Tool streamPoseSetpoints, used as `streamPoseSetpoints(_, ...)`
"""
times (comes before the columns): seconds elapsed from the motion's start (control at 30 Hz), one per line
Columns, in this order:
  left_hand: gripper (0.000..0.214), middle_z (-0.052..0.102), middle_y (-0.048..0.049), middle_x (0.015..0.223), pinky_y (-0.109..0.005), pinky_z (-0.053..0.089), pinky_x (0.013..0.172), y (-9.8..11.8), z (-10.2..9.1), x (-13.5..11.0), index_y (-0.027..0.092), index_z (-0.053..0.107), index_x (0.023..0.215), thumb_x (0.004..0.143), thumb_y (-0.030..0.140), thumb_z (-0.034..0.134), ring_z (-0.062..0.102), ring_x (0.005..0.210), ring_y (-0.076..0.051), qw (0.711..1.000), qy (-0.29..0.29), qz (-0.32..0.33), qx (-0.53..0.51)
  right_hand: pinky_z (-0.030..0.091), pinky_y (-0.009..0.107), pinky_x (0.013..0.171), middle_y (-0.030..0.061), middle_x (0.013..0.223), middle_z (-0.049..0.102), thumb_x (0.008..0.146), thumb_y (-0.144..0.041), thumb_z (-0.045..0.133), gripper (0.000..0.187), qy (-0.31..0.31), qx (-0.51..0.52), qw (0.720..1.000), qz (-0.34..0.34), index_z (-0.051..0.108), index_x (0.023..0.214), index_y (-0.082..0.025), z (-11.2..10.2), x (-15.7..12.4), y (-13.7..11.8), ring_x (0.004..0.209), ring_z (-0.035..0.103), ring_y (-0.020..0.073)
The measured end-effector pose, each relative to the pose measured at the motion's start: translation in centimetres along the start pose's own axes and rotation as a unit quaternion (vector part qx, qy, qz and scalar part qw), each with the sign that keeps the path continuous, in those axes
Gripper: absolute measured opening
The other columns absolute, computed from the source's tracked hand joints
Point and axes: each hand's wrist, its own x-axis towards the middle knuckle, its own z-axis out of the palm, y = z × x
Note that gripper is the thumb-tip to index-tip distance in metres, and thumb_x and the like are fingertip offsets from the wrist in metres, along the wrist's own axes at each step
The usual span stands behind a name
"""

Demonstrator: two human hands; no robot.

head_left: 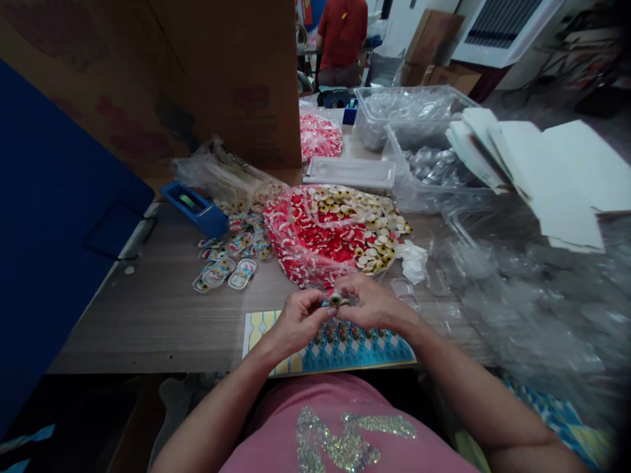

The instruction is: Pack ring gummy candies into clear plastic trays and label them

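My left hand (300, 320) and my right hand (372, 303) meet over the table's front, fingers pinched on a small clear pack with eyeball pieces (337, 300). Fingers partly cover it. Beneath them lies a blue and yellow sticker sheet (340, 355). Just beyond the hands rests an open plastic bag of red and white pieces (315, 230), with a heap of eyeball pieces (377, 246) on its right side. Left of the bag is a cluster of small labelled plastic packs (242, 273).
A blue tape dispenser (194, 209) stands at left by a large cardboard box (236, 85). Clear tubs (428, 197), white cards (566, 171) and many clear plastic shells (547, 309) fill the right. A crumpled tissue (413, 261) lies near the bag. Farther back is a person in red (342, 33).
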Motion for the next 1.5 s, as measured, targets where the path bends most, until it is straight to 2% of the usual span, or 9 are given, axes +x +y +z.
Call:
streamPoseSetpoints(0.07,0.026,0.061,0.0008,0.062,-0.022,0.045,0.051,-0.3,-0.1,0.1,0.014,0.065,0.076,0.074,0.039,0.072,0.054,0.054,-0.010,0.996,0.068,-0.012,-0.059,0.043,0.030,0.067,-0.0009,0.073,0.062,0.070,-0.018,0.069,0.010,0.126,-0.053,0.990,-0.031,0.067,0.079,-0.020,0.2,-0.3,-0.8,0.070,0.055,0.0159)
streamPoseSetpoints(0.17,0.029,0.061,0.0024,0.061,-0.022,0.047,0.049,-0.9,0.0,0.1,0.015,0.063,0.076,0.071,0.041,0.075,0.056,0.052,-0.010,0.972,0.190,-0.004,-0.135,0.045,0.040,0.083,0.0045,0.091,0.066,0.077,-0.022,0.071,0.022,0.377,-0.135,0.913,-0.074,0.066,0.099,-0.026,1.6,-1.9,-1.9,0.087,0.059,0.0227)
streamPoseSetpoints(0.23,0.026,0.062,0.0030,0.061,-0.022,0.048,0.050,-1.2,0.2,0.0,0.015,0.064,0.077,0.073,0.039,0.075,0.056,0.051,-0.010,0.962,0.220,0.021,-0.158,0.046,0.040,0.080,0.0044,0.087,0.067,0.081,-0.019,0.068,0.018,0.420,-0.162,0.886,-0.113,0.066,0.097,-0.027,3.0,-2.9,-2.3,0.084,0.061,0.0224)
streamPoseSetpoints(0.6,0.032,0.071,0.0028,0.071,-0.025,0.055,0.057,-1.3,1.5,-1.2,0.021,0.072,0.103,0.072,0.029,0.077,0.063,0.054,-0.011,0.948,0.230,0.123,-0.181,0.048,0.034,0.073,0.0042,0.080,0.068,0.090,-0.020,0.058,0.012,0.362,-0.009,0.925,-0.113,0.070,0.089,-0.020,5.7,-1.6,-1.9,0.077,0.060,0.0182)
streamPoseSetpoints(0.77,0.041,0.072,0.0015,0.079,-0.029,0.057,0.054,-1.3,0.7,-2.1,0.022,0.071,0.105,0.067,0.034,0.081,0.064,0.055,-0.012,0.965,0.161,0.071,-0.196,0.049,0.031,0.079,0.0015,0.081,0.065,0.092,-0.026,0.055,0.017,0.129,0.177,0.969,-0.112,0.070,0.086,-0.021,3.9,-1.9,-1.4,0.085,0.061,0.0172)
streamPoseSetpoints(0.9,0.032,0.070,0.0004,0.068,-0.029,0.056,0.048,-1.4,0.5,-2.6,0.019,0.070,0.087,0.063,0.035,0.083,0.064,0.052,-0.015,0.963,0.068,-0.014,-0.262,0.050,0.030,0.076,0.0002,0.080,0.065,0.092,-0.030,0.055,0.020,0.017,0.182,0.977,-0.105,0.070,0.083,-0.021,2.8,-2.0,-1.1,0.080,0.060,0.0155)
streamPoseSetpoints(1.1,0.035,0.066,0.0011,0.058,-0.024,0.049,0.045,-2.0,1.3,-2.7,0.014,0.065,0.076,0.059,0.038,0.084,0.058,0.045,-0.012,0.958,0.140,-0.044,-0.245,0.049,0.030,0.073,0.0027,0.084,0.068,0.086,-0.031,0.061,0.014,0.141,0.189,0.972,-0.005,0.069,0.088,-0.020,4.7,-2.7,-0.2,0.081,0.061,0.0176)
streamPoseSetpoints(1.37,0.038,0.065,0.0014,0.058,-0.022,0.048,0.046,-2.2,0.6,-2.9,0.013,0.065,0.076,0.059,0.040,0.084,0.056,0.044,-0.009,0.964,0.135,-0.073,-0.215,0.048,0.026,0.067,0.0007,0.079,0.069,0.080,-0.034,0.064,0.017,0.115,0.330,0.935,0.052,0.068,0.087,-0.019,6.8,-1.9,0.0,0.071,0.061,0.0151)
streamPoseSetpoints(1.5,0.035,0.065,0.0025,0.057,-0.023,0.049,0.048,-2.1,0.1,-3.1,0.014,0.065,0.071,0.057,0.039,0.085,0.057,0.047,-0.010,0.969,0.153,-0.073,-0.178,0.042,0.023,0.059,-0.0040,0.061,0.059,0.079,-0.027,0.063,0.015,0.138,0.272,0.951,0.055,0.063,0.066,-0.018,7.7,-0.9,-1.0,0.061,0.054,0.0115)
